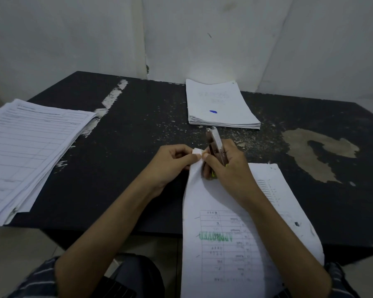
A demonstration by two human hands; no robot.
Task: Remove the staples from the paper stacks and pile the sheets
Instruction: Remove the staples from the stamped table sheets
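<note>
A stapled paper stack point(230, 229) with a green stamp lies in front of me, hanging over the table's near edge. My left hand point(170, 164) pinches its far corner, which is folded up. My right hand point(226, 164) grips a metal stapler point(215, 145) held upright against that same corner; the staple itself is hidden by my fingers. A wide pile of printed forms point(28, 147) sits at the left of the table. A neater white stack point(220, 104) with a blue mark lies at the back, near the wall.
The black table point(138, 147) is scratched, with a worn tan patch point(314, 155) at the right and white scuffs at the back left. White walls close in behind it. My striped sleeves and lap show at the bottom.
</note>
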